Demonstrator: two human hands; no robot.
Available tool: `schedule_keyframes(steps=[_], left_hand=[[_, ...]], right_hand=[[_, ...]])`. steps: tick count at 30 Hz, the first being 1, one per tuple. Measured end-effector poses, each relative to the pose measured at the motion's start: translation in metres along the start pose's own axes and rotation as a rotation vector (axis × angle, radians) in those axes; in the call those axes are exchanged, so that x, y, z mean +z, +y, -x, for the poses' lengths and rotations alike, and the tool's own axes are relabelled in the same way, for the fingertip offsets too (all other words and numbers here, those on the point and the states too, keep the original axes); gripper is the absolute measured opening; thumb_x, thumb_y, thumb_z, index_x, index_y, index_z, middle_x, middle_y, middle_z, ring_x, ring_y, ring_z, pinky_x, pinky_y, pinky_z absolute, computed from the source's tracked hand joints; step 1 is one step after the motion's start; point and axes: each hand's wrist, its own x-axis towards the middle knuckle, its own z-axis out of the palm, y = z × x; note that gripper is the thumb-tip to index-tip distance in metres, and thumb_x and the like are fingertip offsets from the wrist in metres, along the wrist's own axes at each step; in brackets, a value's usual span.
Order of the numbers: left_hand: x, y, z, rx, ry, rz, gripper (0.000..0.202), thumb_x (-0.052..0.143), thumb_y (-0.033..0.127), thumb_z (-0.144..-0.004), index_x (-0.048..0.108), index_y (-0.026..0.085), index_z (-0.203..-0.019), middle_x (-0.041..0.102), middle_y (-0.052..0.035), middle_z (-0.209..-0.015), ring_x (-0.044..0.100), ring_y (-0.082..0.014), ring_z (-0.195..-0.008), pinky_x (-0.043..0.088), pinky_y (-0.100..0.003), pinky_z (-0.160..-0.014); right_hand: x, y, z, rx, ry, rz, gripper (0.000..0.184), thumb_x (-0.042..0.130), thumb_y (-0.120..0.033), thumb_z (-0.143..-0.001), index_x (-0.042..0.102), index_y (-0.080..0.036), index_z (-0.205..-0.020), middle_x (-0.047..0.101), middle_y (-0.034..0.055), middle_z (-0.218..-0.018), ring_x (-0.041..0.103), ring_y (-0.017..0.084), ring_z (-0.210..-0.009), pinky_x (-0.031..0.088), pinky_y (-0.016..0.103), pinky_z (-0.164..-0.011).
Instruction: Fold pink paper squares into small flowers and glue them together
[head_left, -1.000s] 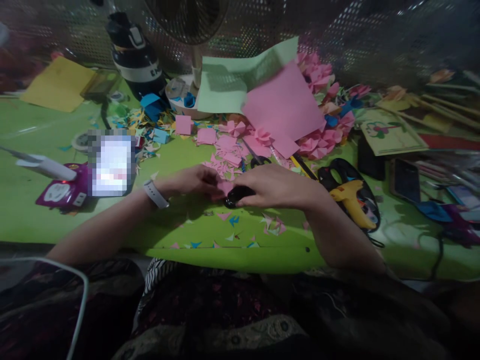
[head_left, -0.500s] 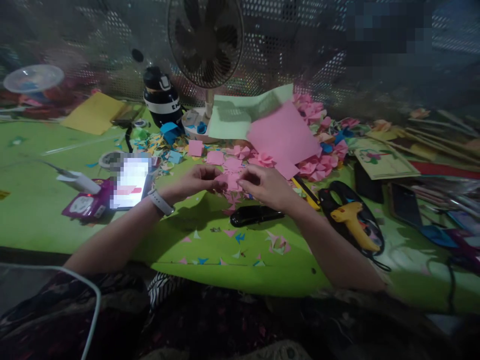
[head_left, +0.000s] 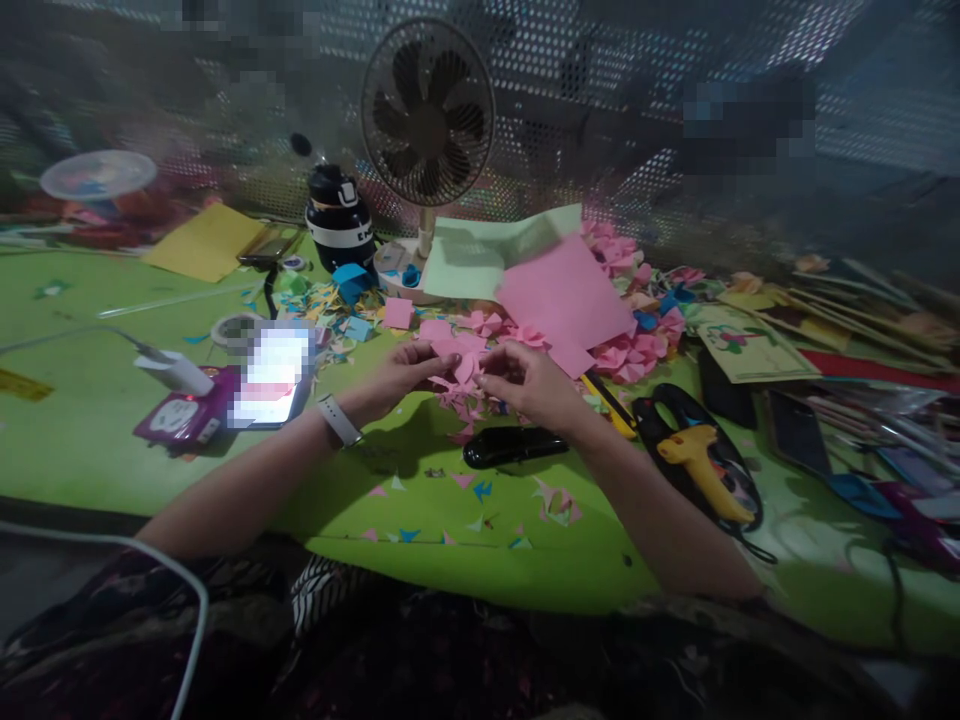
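Observation:
My left hand point(head_left: 405, 372) and my right hand point(head_left: 525, 382) meet over the green table point(head_left: 90, 430), both pinching a small folded pink paper piece point(head_left: 462, 362) between their fingertips. A white watch band sits on my left wrist. Just below my right hand lies a black stapler-like tool point(head_left: 514, 446) on the table, untouched. Small pink paper squares and scraps point(head_left: 450, 335) are scattered right behind my hands.
A small fan point(head_left: 427, 115) stands at the back with a black bottle point(head_left: 339, 225) beside it. Pink sheet point(head_left: 562, 295), pale green sheet point(head_left: 480, 255), pink paper flowers point(head_left: 637, 350), a yellow glue gun point(head_left: 705, 460), a lit phone point(head_left: 270, 375) and paper clippings point(head_left: 480, 495) lie around.
My right hand has let go of the black tool, which now lies on the table. Both hands have lifted the pink paper piece slightly. The view has tilted upward.

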Motion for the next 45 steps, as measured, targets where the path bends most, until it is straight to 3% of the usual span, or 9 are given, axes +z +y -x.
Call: schedule_keyframes(steps=[9, 14, 20, 26, 32, 45], left_hand=[[0.003, -0.005, 0.0, -0.048, -0.011, 0.129, 0.03, 0.087, 0.036, -0.071, 0.068, 0.013, -0.075, 0.069, -0.0011, -0.077, 0.065, -0.01, -0.073, 0.053, -0.025, -0.073], [0.004, -0.011, -0.002, -0.099, 0.018, 0.26, 0.025, 0.088, 0.028, -0.071, 0.069, 0.012, -0.076, 0.071, -0.0011, -0.079, 0.066, -0.0088, -0.072, 0.053, -0.023, -0.072], [0.004, -0.016, -0.003, -0.155, 0.034, 0.365, 0.023, 0.09, 0.024, -0.069, 0.072, 0.013, -0.079, 0.072, -0.0019, -0.079, 0.066, -0.0099, -0.072, 0.052, -0.024, -0.073], [0.004, -0.018, -0.004, -0.139, -0.008, 0.394, 0.036, 0.096, 0.033, -0.059, 0.074, 0.014, -0.082, 0.073, -0.0001, -0.078, 0.066, -0.0089, -0.07, 0.052, -0.023, -0.071], [0.005, -0.017, -0.002, -0.146, -0.005, 0.381, 0.029, 0.092, 0.029, -0.066, 0.074, 0.015, -0.083, 0.073, -0.0011, -0.08, 0.066, -0.0092, -0.073, 0.052, -0.024, -0.074], [0.005, -0.018, -0.002, -0.153, 0.022, 0.381, 0.036, 0.095, 0.032, -0.061, 0.072, 0.014, -0.082, 0.071, -0.001, -0.079, 0.065, -0.0086, -0.072, 0.052, -0.022, -0.072]], right_hand=[[0.003, 0.004, -0.002, -0.018, -0.031, -0.082, 0.019, 0.069, -0.03, -0.076, 0.063, -0.019, -0.09, 0.07, 0.0026, -0.087, 0.064, 0.015, -0.077, 0.054, 0.033, -0.074], [0.006, 0.003, 0.0, -0.031, 0.07, -0.118, 0.025, 0.071, -0.028, -0.075, 0.057, -0.022, -0.095, 0.067, 0.0021, -0.093, 0.064, 0.014, -0.075, 0.056, 0.032, -0.07], [0.009, -0.001, 0.003, -0.076, 0.048, -0.068, 0.016, 0.066, -0.031, -0.079, 0.058, -0.021, -0.089, 0.064, 0.0007, -0.084, 0.059, 0.013, -0.067, 0.05, 0.03, -0.063], [0.009, -0.004, 0.002, -0.026, 0.013, -0.134, 0.026, 0.069, -0.041, -0.077, 0.061, -0.02, -0.091, 0.066, 0.0026, -0.087, 0.059, 0.014, -0.069, 0.049, 0.031, -0.065], [0.009, -0.003, 0.002, 0.006, 0.009, -0.165, 0.031, 0.074, -0.045, -0.074, 0.06, -0.021, -0.089, 0.066, 0.002, -0.085, 0.061, 0.014, -0.07, 0.051, 0.031, -0.066], [0.01, 0.001, 0.001, -0.001, -0.011, -0.18, 0.021, 0.069, -0.037, -0.076, 0.061, -0.021, -0.086, 0.066, 0.0011, -0.081, 0.062, 0.015, -0.072, 0.053, 0.033, -0.072]])
